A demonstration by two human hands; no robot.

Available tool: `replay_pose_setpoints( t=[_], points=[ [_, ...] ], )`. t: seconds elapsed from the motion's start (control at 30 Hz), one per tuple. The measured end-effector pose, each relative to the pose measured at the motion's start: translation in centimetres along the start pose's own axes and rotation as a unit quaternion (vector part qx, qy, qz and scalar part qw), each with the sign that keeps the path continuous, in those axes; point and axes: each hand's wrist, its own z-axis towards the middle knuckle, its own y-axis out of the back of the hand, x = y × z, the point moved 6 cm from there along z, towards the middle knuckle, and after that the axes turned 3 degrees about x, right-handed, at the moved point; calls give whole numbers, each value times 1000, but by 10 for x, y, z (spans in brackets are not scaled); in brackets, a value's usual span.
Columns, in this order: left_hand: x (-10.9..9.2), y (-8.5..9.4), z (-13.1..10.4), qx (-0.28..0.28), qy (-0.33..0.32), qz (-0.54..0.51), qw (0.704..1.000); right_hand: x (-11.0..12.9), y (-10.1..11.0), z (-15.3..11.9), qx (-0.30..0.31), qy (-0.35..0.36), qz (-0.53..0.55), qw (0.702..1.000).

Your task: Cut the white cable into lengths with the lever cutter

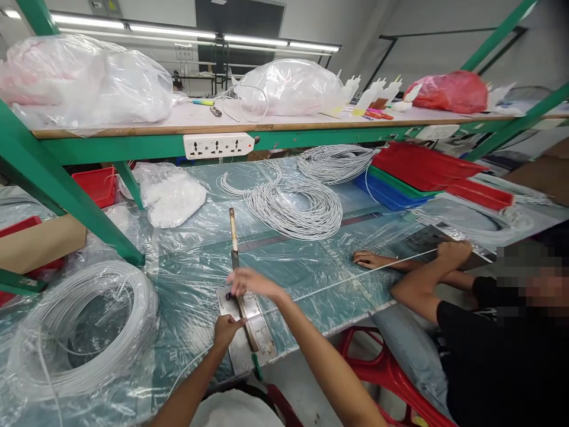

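Your left hand (227, 330) is pinching the wire (355, 278) at the cutter (263, 338), thumb and fingers closed, probably steadying it across the plate. Your right hand (253, 283) is hanging half open by the lever (233, 232), fingers bent; whether it is gripping anything, I cannot tell. The wire is stretching from the cutter to a co-worker's raised hand (453, 255), which is likely keeping it straight and taut; their other hand (371, 259) is resting on the counter (302, 261). On your left, a coil (143, 314) is lying flat, perhaps so wire can feed off freely. Beyond the cutter, looped bundles (293, 224) are lying near nested trays (427, 169). Clear, wrinkled film is covering the green counter and catching glare. Above, a shelf (288, 126) is carrying bags (128, 83) and bottles (371, 95), with a power strip (217, 146) sitting along its front. Farther back, tube lights (173, 31) are glowing.
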Motion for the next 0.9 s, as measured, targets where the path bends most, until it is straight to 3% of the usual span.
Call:
replay_pose_setpoints(
  t=[0.1,0.17,0.27,0.37,0.5,0.63,0.77,0.9],
  points=[
    [1,0,1,-17,-14,22,1000,56,17,52,-42,55,-25,997],
    [1,1,0,-26,-19,34,999,76,16,82,-57,63,-32,996],
    [0,0,0,-39,-19,51,998,83,4,109,-33,43,-39,998],
    [1,-1,0,-50,-16,67,996,83,1,109,-17,33,-41,998],
    [3,-1,0,-54,-11,85,995,84,10,64,15,22,-33,999],
    [2,-2,1,-50,-12,94,994,65,23,-24,67,-3,-46,997],
    [0,-3,1,-47,-11,98,994,3,35,-114,68,-83,-62,992],
    [-1,-2,-1,-44,-10,97,994,-81,44,-162,-20,-148,-17,989]
  ],
)
